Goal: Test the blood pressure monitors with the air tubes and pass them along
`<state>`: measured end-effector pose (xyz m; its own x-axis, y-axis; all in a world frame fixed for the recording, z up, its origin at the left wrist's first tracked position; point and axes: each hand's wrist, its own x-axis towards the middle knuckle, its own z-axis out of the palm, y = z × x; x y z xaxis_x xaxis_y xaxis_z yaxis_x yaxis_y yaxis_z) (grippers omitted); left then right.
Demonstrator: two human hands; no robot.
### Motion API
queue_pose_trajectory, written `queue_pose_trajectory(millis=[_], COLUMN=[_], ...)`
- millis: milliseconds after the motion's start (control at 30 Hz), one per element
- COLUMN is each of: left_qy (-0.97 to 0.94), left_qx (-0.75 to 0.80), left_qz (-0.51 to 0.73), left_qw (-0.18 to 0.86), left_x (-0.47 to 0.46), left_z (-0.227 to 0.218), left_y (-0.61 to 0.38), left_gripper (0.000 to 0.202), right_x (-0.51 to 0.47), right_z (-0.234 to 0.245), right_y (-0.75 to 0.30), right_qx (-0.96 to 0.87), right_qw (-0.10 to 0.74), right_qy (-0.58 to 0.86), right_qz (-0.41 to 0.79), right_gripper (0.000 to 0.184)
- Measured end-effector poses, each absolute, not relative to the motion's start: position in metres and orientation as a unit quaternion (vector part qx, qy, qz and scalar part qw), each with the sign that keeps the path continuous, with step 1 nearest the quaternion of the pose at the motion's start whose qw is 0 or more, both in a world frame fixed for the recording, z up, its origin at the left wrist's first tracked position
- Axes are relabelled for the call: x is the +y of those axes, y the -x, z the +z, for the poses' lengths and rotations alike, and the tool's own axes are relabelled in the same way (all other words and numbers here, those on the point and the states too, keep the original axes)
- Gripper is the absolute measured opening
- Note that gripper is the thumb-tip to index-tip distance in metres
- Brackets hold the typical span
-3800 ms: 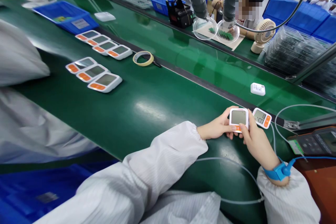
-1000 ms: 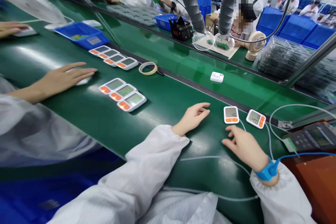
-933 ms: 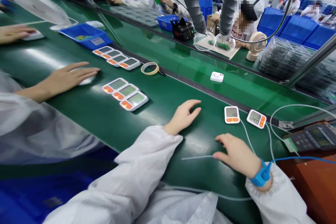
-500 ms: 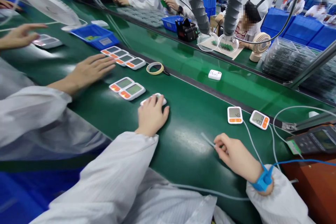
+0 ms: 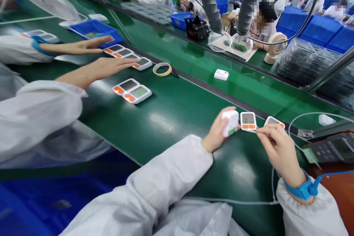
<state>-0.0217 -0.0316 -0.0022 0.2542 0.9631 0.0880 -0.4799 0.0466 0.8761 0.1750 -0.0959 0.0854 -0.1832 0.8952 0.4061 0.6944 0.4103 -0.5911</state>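
Observation:
My left hand [image 5: 217, 134] grips a white monitor unit [image 5: 230, 122], tilted on its edge above the green conveyor belt [image 5: 177, 114]. My right hand [image 5: 278, 147] pinches the end of a thin clear tube [image 5: 260, 129] and holds it near that unit. A unit with a lit display and orange button [image 5: 248, 121] lies flat on the belt between my hands. Another unit [image 5: 273, 121] sits behind my right fingers, partly hidden. A blue wrist strap [image 5: 302, 188] circles my right wrist.
Two units [image 5: 132, 90] lie on the belt to the left; a row of units [image 5: 125, 54] lies farther back under a co-worker's hands [image 5: 110, 65]. A tape roll [image 5: 162, 69], a small white part [image 5: 221, 75], a blue bin [image 5: 95, 30] and a meter [image 5: 333, 148] are around.
My left hand took one unit from the group on the left and carried it right, beside the lit unit. My right hand lifted the tube end up to it. The co-worker's hands moved toward the back row.

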Motion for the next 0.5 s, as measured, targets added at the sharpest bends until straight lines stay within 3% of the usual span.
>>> queue_pose_trajectory(millis=[200,500], left_qy=[-0.375,-0.372], left_qx=[0.174,0.221], left_qz=[0.482,0.509], left_qw=[0.773,0.744], left_x=[-0.07,-0.065], left_z=[-0.005,-0.002], left_y=[-0.023,-0.014], left_gripper=[0.057,0.057], right_x=[-0.091,-0.088], right_z=[0.073,0.067], right_y=[-0.173,-0.17], right_qx=[-0.771,-0.794], right_qw=[0.284,0.282], right_qy=[0.536,0.504], right_qz=[0.195,0.187], right_gripper=[0.02,0.018])
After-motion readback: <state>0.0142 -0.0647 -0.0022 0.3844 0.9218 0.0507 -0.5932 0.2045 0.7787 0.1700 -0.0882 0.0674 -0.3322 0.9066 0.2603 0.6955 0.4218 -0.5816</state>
